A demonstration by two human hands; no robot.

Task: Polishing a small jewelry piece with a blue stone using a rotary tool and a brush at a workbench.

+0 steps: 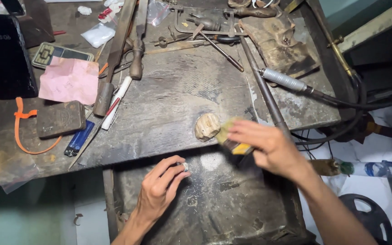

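The left hand (159, 190) pinches a small silver ring (185, 166) between thumb and fingertips, over the dark tray (232, 204) below the desk (169, 109) edge. The right hand (268, 147) closes around a blurred yellow-handled brush (232, 138), just beside a rounded wooden peg (207, 126). Farther left lie a pink paper sheet (70, 80), a blue lighter (80, 138), a clear plastic packet (97, 34) and a dark flat tin (61, 119).
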